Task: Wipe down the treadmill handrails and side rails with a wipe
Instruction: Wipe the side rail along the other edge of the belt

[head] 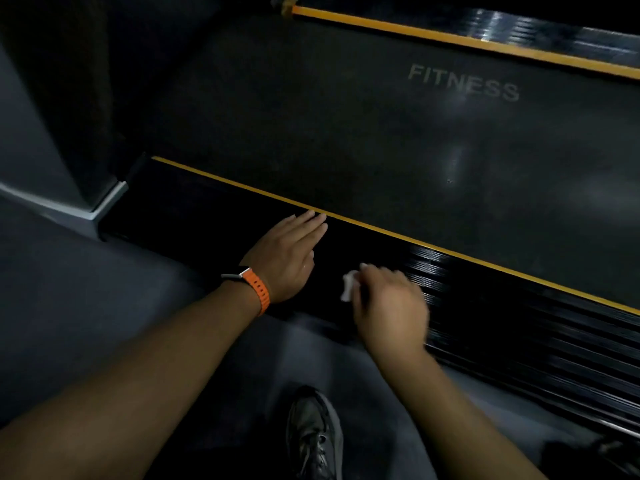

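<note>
the treadmill is seen from above, at its near side. the near side rail (pixel 214 209) is a black strip running from centre left to lower right, ribbed along its right part. a yellow stripe (pixel 415 241) marks its inner edge, where it meets the belt (pixel 346 133). the belt is dark grey and carries the word "fitness" in pale letters. the far rail (pixel 554 32), with its own yellow edge, crosses the top right corner.

left hand (pixel 289 252): flat and spread, palm down, fingers straight and together. it rests on the side rail, with the fingertips reaching the yellow stripe. it holds nothing. a watch (pixel 254 284) on an orange band sits on the wrist.

right hand (pixel 389 306): just beside the left hand, to its right, over the same rail. the fingers are curled and grip a crumpled white wipe (pixel 348 287). the wipe sticks out from the left side of the hand, over the black rail surface. this hand is blurred, so whether the wipe touches the rail cannot be told.

the two hands are near each other but apart.

a grey laced shoe (pixel 313 434) stands on the grey floor (pixel 86 289), between the forearms at the bottom edge.
</note>
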Action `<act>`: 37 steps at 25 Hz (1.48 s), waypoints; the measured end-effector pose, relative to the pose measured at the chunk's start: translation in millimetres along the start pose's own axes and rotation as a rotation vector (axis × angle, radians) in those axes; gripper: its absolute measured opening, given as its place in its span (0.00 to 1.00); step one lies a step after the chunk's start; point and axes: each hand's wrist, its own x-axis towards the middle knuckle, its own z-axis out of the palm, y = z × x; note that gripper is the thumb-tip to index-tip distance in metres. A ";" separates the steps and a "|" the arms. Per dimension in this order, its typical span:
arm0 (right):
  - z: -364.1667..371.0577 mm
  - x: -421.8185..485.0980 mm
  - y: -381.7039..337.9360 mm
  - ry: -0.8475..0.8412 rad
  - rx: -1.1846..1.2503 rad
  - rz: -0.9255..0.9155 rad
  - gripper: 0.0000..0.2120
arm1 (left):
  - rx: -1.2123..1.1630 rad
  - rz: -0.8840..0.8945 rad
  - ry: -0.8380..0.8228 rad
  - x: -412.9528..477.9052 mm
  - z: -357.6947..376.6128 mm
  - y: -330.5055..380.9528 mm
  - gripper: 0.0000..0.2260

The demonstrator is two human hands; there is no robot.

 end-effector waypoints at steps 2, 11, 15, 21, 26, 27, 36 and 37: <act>18.4 26.2 -33.3 -0.007 0.054 -0.046 0.06 | -0.007 0.011 -0.015 0.7 -1.0 0.4 0.27; -35.0 -16.3 54.8 0.018 -0.034 0.155 0.10 | -0.014 0.018 0.021 -0.7 1.3 -0.1 0.26; -2.3 19.6 0.6 -0.018 0.029 -0.002 0.04 | -0.012 0.017 0.020 0.5 2.5 -1.7 0.27; 10.4 47.1 -18.4 -0.010 0.019 -0.039 0.05 | -0.021 0.028 0.054 1.3 3.9 -4.3 0.25; -30.1 4.6 48.0 0.063 -0.040 0.157 0.10 | -0.004 0.036 0.060 0.8 3.1 -2.8 0.26; -25.5 9.4 44.5 0.051 -0.032 0.147 0.08 | -0.002 0.035 0.064 1.3 3.3 -3.2 0.26; 5.3 51.7 -6.3 -0.020 0.031 0.025 0.06 | -0.011 0.022 0.058 1.7 4.8 -4.5 0.26; -5.8 39.6 12.2 0.002 0.013 0.090 0.07 | -0.004 0.016 0.045 1.5 4.3 -3.7 0.26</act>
